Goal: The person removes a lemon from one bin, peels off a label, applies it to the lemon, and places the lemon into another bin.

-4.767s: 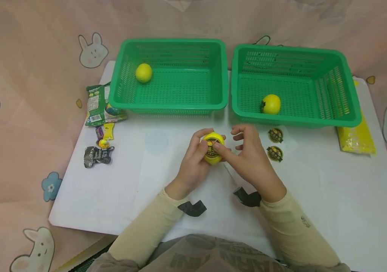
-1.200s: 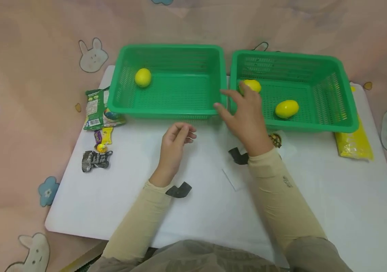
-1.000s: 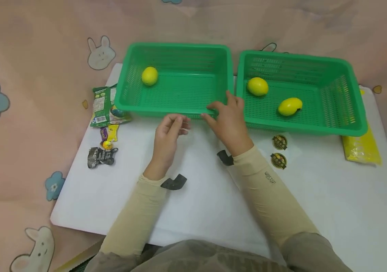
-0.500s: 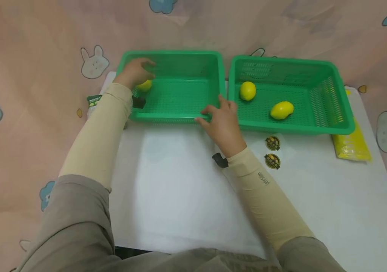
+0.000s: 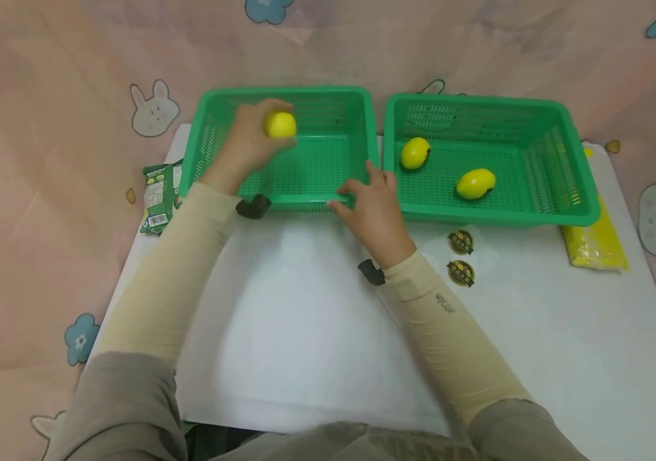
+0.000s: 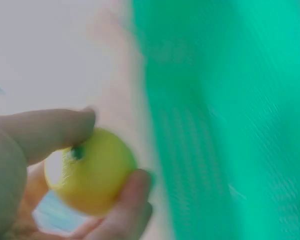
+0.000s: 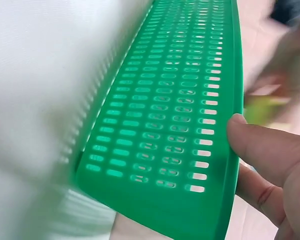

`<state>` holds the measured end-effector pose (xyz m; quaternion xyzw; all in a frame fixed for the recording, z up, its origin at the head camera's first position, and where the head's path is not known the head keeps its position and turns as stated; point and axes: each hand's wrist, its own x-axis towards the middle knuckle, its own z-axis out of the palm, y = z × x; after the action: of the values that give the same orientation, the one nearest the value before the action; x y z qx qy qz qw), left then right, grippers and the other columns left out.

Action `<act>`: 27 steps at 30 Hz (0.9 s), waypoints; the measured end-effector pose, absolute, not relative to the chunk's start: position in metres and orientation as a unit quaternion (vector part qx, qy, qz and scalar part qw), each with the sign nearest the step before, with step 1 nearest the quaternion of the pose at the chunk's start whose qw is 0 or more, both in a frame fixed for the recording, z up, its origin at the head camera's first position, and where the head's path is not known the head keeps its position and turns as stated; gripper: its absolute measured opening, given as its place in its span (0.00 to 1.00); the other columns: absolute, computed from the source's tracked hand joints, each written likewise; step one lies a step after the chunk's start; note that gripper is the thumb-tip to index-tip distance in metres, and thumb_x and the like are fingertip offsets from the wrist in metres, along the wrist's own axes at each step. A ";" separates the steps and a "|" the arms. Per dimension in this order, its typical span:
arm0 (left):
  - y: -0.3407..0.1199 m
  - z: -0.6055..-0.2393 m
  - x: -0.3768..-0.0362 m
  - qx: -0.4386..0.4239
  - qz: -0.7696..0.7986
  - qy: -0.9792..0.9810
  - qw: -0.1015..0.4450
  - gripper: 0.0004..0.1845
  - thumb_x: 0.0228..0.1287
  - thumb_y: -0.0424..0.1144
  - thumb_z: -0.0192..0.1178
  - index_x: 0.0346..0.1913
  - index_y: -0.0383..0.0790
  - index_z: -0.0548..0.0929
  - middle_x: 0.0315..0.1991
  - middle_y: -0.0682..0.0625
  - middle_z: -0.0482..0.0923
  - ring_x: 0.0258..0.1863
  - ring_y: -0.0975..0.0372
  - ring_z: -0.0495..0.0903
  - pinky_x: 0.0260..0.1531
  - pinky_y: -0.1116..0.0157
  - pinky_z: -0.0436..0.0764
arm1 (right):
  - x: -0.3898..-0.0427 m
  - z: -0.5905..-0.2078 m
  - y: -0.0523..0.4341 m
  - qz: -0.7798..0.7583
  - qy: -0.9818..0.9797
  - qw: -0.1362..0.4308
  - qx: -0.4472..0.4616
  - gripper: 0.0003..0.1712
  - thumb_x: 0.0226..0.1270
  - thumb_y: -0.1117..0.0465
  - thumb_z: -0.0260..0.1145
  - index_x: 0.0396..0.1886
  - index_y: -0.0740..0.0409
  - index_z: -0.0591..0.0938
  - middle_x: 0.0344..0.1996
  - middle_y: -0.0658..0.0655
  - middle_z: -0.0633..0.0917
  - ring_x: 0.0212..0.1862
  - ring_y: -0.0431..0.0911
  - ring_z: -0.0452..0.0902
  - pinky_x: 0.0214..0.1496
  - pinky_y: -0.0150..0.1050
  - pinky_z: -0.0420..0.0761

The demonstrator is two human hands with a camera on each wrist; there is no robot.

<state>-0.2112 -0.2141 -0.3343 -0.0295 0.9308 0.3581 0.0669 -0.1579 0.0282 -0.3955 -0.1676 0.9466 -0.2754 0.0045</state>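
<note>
A white board is seen from above, carrying two green baskets side by side at twelve o'clock. A yellow lemon is pinched between thumb and fingers of the left hand, lifted above the left basket. The near rim of that basket is clasped at its five o'clock corner by the right hand. The lemon could be dropped, since only fingertips are closed on it. Counted: two baskets, three lemons, two of them in the right basket; two round stickers.
</note>
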 end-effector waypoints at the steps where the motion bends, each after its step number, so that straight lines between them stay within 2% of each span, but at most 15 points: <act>1: -0.202 -0.327 -0.188 -0.016 0.381 0.923 0.049 0.32 0.74 0.42 0.69 0.78 0.55 0.73 0.74 0.38 0.60 0.63 0.49 0.69 0.61 0.52 0.77 | -0.158 -0.395 0.028 -0.275 0.946 0.002 -0.171 0.21 0.72 0.45 0.74 0.53 0.55 0.91 0.76 0.75 0.65 0.73 0.69 0.58 0.72 0.58 0.68; 3: -0.180 -0.323 -0.143 0.011 0.417 0.909 0.023 0.31 0.71 0.39 0.72 0.75 0.53 0.76 0.71 0.39 0.63 0.61 0.50 0.71 0.58 0.54 0.79 | -0.157 -0.395 0.027 -0.272 0.946 -0.003 -0.177 0.21 0.72 0.45 0.75 0.53 0.56 0.91 0.76 0.76 0.66 0.73 0.70 0.58 0.72 0.59 0.68; 5: -0.164 -0.335 -0.104 0.020 0.453 0.891 0.004 0.31 0.68 0.37 0.74 0.73 0.51 0.79 0.70 0.40 0.65 0.62 0.50 0.72 0.56 0.54 0.81 | -0.157 -0.394 0.027 -0.268 0.946 -0.006 -0.181 0.21 0.72 0.46 0.74 0.53 0.56 0.90 0.75 0.76 0.66 0.73 0.70 0.58 0.72 0.60 0.67; 7: -0.151 -0.357 -0.073 0.010 0.480 0.877 -0.006 0.31 0.65 0.34 0.75 0.71 0.49 0.81 0.70 0.41 0.66 0.64 0.50 0.73 0.56 0.54 0.82 | -0.157 -0.393 0.026 -0.269 0.946 -0.006 -0.180 0.21 0.72 0.46 0.74 0.53 0.56 0.90 0.75 0.76 0.66 0.73 0.70 0.58 0.72 0.60 0.67; 10: -0.136 -0.401 -0.048 -0.020 0.487 0.873 -0.006 0.31 0.65 0.33 0.75 0.71 0.47 0.82 0.70 0.40 0.68 0.66 0.48 0.73 0.58 0.52 0.81 | -0.157 -0.392 0.026 -0.273 0.946 0.000 -0.175 0.22 0.72 0.45 0.74 0.54 0.56 0.90 0.76 0.76 0.65 0.74 0.70 0.57 0.72 0.60 0.68; 14: -0.124 -0.450 -0.040 -0.036 0.442 0.896 0.015 0.31 0.66 0.35 0.76 0.71 0.50 0.82 0.71 0.39 0.68 0.68 0.46 0.69 0.63 0.48 0.75 | -0.157 -0.395 0.028 -0.277 0.946 0.000 -0.171 0.22 0.73 0.45 0.74 0.55 0.56 0.90 0.76 0.76 0.64 0.74 0.70 0.57 0.71 0.59 0.70; 17: -0.120 -0.461 -0.040 -0.027 0.396 0.918 0.011 0.33 0.64 0.39 0.77 0.72 0.53 0.81 0.72 0.39 0.66 0.71 0.43 0.61 0.65 0.43 0.68 | -0.158 -0.397 0.031 -0.275 0.945 0.000 -0.176 0.24 0.74 0.45 0.72 0.57 0.57 0.89 0.77 0.76 0.63 0.75 0.70 0.56 0.71 0.61 0.70; 21: -0.106 -0.453 -0.039 -0.007 0.364 0.929 -0.073 0.32 0.62 0.40 0.79 0.70 0.50 0.82 0.75 0.37 0.62 0.74 0.38 0.52 0.67 0.36 0.59 | -0.153 -0.390 0.047 -0.315 0.932 0.014 -0.181 0.28 0.79 0.44 0.66 0.67 0.56 0.83 0.80 0.70 0.62 0.79 0.67 0.54 0.71 0.65 0.69; 24: -0.079 -0.449 -0.036 0.049 0.358 0.922 -0.137 0.24 0.65 0.38 0.75 0.64 0.46 0.85 0.73 0.38 0.67 0.72 0.40 0.58 0.68 0.39 0.61 | -0.136 -0.381 0.077 -0.375 0.913 -0.026 -0.159 0.26 0.81 0.47 0.64 0.69 0.56 0.82 0.77 0.63 0.70 0.76 0.63 0.61 0.68 0.65 0.72; 25: -0.067 -0.449 -0.035 0.076 0.353 0.922 -0.140 0.21 0.66 0.38 0.74 0.61 0.46 0.86 0.71 0.39 0.70 0.71 0.41 0.62 0.67 0.41 0.64 | -0.128 -0.379 0.089 -0.395 0.906 -0.048 -0.146 0.24 0.82 0.49 0.64 0.69 0.56 0.82 0.74 0.61 0.74 0.74 0.62 0.66 0.67 0.63 0.73; 27: -0.041 -0.448 -0.039 0.129 0.329 0.930 -0.104 0.18 0.71 0.40 0.71 0.61 0.48 0.86 0.70 0.40 0.72 0.68 0.45 0.67 0.66 0.47 0.68 | -0.111 -0.378 0.115 -0.415 0.898 -0.096 -0.112 0.21 0.82 0.52 0.63 0.65 0.56 0.85 0.67 0.59 0.81 0.66 0.58 0.74 0.64 0.59 0.77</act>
<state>-0.0387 -0.0408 -0.4480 0.1295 0.9295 0.3291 -0.1044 -0.1115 0.1147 -0.3776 -0.1121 0.8978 -0.4150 -0.0960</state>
